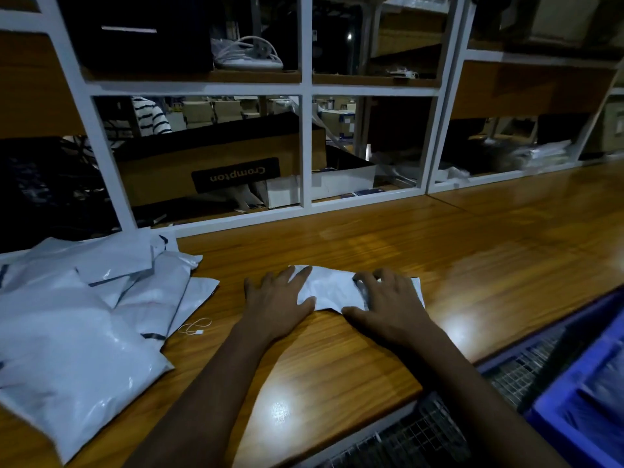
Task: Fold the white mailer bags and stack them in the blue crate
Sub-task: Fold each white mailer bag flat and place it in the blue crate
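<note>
In the head view we press our left hand (277, 295) and right hand (388, 300) flat, fingers spread, on the folded mailer bag (332, 288) mid-way across the desk (337, 352). Its slick, crinkled film could spring open or skid on the glossy wood once we lift. At nine o'clock lie the loose bags (81, 319); the blue crate (574, 430) sits at four.

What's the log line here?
step: folding | left hand: flat on mailer bag | right hand: flat on it | blue crate: lower right
</note>
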Motion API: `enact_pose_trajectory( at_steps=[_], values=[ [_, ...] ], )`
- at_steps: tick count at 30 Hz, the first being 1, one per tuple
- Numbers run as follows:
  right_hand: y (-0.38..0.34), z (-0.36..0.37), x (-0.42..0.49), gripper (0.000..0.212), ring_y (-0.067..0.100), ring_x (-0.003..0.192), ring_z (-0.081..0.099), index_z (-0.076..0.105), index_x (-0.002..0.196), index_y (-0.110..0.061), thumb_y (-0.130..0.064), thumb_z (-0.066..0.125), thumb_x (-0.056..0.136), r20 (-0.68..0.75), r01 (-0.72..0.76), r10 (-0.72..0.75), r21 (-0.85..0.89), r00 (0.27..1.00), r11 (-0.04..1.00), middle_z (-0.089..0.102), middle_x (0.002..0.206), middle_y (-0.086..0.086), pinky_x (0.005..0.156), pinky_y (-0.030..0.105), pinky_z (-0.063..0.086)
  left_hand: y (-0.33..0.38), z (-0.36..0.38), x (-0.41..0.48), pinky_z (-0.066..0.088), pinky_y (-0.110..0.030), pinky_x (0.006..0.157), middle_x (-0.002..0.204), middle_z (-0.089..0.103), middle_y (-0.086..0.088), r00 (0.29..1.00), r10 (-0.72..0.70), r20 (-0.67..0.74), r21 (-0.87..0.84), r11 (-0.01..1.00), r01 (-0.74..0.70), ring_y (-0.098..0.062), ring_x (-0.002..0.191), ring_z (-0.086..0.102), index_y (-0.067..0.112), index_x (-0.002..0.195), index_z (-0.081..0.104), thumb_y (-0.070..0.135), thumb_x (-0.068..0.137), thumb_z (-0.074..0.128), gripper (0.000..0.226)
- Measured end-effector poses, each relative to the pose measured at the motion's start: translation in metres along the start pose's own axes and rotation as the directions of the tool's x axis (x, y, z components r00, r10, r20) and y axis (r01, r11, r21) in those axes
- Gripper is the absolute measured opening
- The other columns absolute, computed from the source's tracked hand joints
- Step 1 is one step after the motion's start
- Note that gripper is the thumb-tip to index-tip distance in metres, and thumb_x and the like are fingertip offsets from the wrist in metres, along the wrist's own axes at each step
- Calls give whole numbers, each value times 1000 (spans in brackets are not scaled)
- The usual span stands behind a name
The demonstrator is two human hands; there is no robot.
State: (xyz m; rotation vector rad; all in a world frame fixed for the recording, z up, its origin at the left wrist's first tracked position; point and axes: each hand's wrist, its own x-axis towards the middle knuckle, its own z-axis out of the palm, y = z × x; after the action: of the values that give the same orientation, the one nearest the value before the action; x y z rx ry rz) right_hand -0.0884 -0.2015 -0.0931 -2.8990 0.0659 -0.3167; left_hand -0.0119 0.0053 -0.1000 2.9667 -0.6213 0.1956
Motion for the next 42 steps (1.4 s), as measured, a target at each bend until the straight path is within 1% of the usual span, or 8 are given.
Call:
enact_pose_trajectory(
  at_steps=[5, 9, 19, 22, 26, 33, 37, 42],
  values=[
    [-4, -9, 21, 92, 33, 149, 18, 19, 155, -47, -81, 55, 78, 235, 132, -133, 19, 963, 991, 18, 165, 7, 119, 54, 18, 0, -4, 1, 21, -56, 114, 158, 32, 6, 998, -10, -67, -98, 995, 3, -25, 140, 33, 44, 152, 24, 55, 96, 42, 60],
    [-2, -18, 34, 87, 36, 146, 24, 15, 154, -52, -72, 60, 83, 312, 163, -146, -29, 939, 986, 25, 164, 2, 115, 53, 25, 0, -6, 1, 23, -53, 111, 157, 35, 6, 996, -5, -87, -117, 993, -5, -25, 139, 35, 42, 151, 29, 53, 95, 44, 58],
    [-8, -22, 22, 86, 32, 123, 42, 36, 147, -40, -66, 72, 74, 92, 102, -98, -38, 991, 994, 47, 132, 9, 96, 40, 41, 12, -8, -4, 25, -51, 109, 155, 36, 3, 989, 3, -149, -180, 983, -30, -26, 137, 36, 37, 151, 30, 46, 98, 45, 56],
    [-11, -32, 11, 84, 32, 118, 44, 37, 146, -35, -67, 68, 74, -45, 121, -135, -225, 990, 967, 47, 132, 9, 90, 39, 40, 21, -8, -6, 28, -48, 107, 152, 38, 0, 980, -6, -199, -211, 977, -36, -26, 135, 37, 33, 151, 32, 44, 98, 46, 56],
    [4, -60, 0, 88, 34, 117, 42, 37, 143, -29, -76, 64, 73, -71, 25, -57, -383, 996, 923, 45, 133, 13, 86, 40, 36, 43, -9, 0, 33, -47, 100, 144, 46, -1, 966, 52, -254, -192, 976, -103, -24, 130, 42, 31, 144, 43, 45, 93, 42, 53],
    [83, -107, -51, 92, 35, 113, 43, 33, 143, -31, -83, 57, 71, -191, -229, 164, -395, 968, 890, 39, 127, 14, 75, 40, 27, 138, -14, 17, 41, -43, 89, 118, 58, -3, 882, 241, -406, -232, 906, -354, -25, 111, 54, 25, 123, 62, 36, 86, 53, 40],
    [136, -129, -100, 101, 36, 112, 43, 29, 147, -36, -87, 36, 60, -297, -401, 303, -365, 905, 840, 39, 129, 14, 75, 40, 33, 207, -6, 21, 42, -43, 92, 120, 54, 2, 851, 376, -368, -245, 843, -478, -21, 113, 51, 31, 123, 59, 35, 88, 57, 35],
    [193, -139, -168, 108, 38, 111, 45, 30, 152, -36, -91, 39, 60, -392, -590, 472, -277, 790, 758, 38, 129, 15, 84, 47, 43, 277, 6, 36, 35, -44, 97, 132, 48, 1, 818, 524, -238, -167, 808, -565, -22, 124, 43, 33, 128, 54, 44, 93, 50, 37]
  ],
)
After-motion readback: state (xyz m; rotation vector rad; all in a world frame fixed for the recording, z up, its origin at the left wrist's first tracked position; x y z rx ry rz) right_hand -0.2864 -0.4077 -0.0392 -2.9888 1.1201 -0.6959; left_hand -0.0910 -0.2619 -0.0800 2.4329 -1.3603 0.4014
